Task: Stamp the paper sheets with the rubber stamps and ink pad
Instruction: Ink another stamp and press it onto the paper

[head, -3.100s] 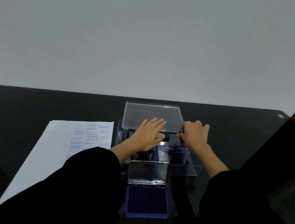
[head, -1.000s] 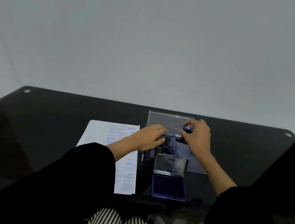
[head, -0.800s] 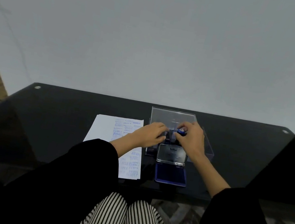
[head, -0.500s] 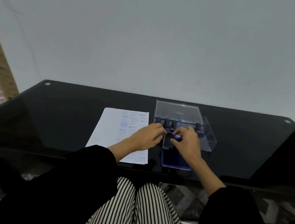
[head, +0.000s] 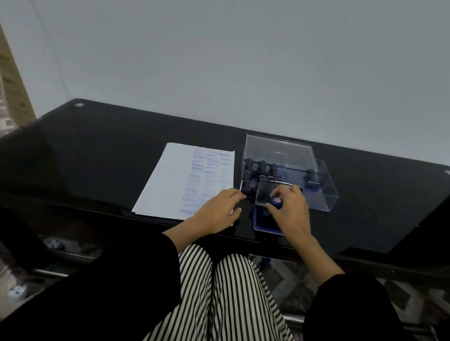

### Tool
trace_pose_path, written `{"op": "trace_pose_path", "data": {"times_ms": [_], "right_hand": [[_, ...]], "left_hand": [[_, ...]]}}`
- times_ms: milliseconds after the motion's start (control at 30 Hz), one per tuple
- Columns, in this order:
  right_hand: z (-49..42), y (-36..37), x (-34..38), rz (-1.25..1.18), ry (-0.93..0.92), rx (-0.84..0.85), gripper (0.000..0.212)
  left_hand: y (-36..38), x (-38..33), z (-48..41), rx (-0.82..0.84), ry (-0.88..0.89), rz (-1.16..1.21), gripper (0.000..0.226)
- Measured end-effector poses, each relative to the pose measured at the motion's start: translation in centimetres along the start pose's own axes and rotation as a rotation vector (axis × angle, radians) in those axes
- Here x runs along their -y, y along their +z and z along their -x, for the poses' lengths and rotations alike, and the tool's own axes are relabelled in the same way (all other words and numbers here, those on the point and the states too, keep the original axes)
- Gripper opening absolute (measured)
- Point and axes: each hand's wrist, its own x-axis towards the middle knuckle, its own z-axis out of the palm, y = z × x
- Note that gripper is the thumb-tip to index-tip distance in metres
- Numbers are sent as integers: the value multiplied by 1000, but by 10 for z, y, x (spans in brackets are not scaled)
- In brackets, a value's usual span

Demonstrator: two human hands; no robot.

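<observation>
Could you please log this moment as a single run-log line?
phase: inking | right hand: grips blue-topped rubber stamp at open blue ink pad | left hand: rests on stamped white paper sheet

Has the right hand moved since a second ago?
Yes: right hand, gripping the blue stamp, came back from the clear box to over the ink pad.

A seated person's right hand (head: pixel 289 214) pinches a blue-topped rubber stamp (head: pixel 276 201) over the open ink pad (head: pixel 264 224). Just left of the grip, the left hand (head: pixel 218 209) rests on stamped paper sheets (head: pixel 177 180); beyond it stands a clear stamp box (head: pixel 324 193).
</observation>
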Motion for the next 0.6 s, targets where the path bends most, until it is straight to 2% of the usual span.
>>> {"op": "trace_pose_path", "data": {"times_ms": [300,467,600], "right_hand": [[-4,32,-16,83,-94,69,10],[-9,34,-17,231,-158,-27,19],[-5,39,-19,390,-196,-162,15]], "left_hand": [[34,5,-10,5,36,-81,48],[42,8,-16,13,46,-82,47],[47,13,-18,34,45,-101,46]]}}
